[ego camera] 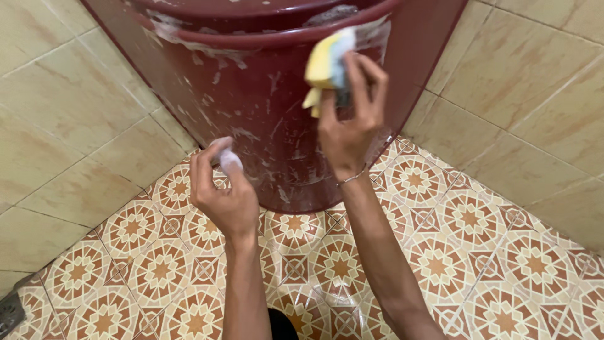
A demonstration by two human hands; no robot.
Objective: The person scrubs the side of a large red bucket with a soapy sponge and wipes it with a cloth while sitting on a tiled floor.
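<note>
Even, soft light; sponge (pixel 327 60) perhaps slightly motion-blurred.

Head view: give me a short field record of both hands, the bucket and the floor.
left hand: curled, a bit of white foam at its fingertips, near the bucket's lower wall
right hand: holds a yellow sponge against the bucket's rim
bucket: dark red plastic, streaked with soap suds
floor: patterned tiles
walls: beige tiles

One large dark-red plastic bucket (pixel 264 113) streaked with white foam. One yellow-and-blue cleaning sponge (pixel 327 63). One small lump of white foam (pixel 228 160). Two bare hands: left hand (pixel 226 195), right hand (pixel 349 129). One thin metal bracelet (pixel 351 179). One grey floor drain (pixel 11 311).
</note>
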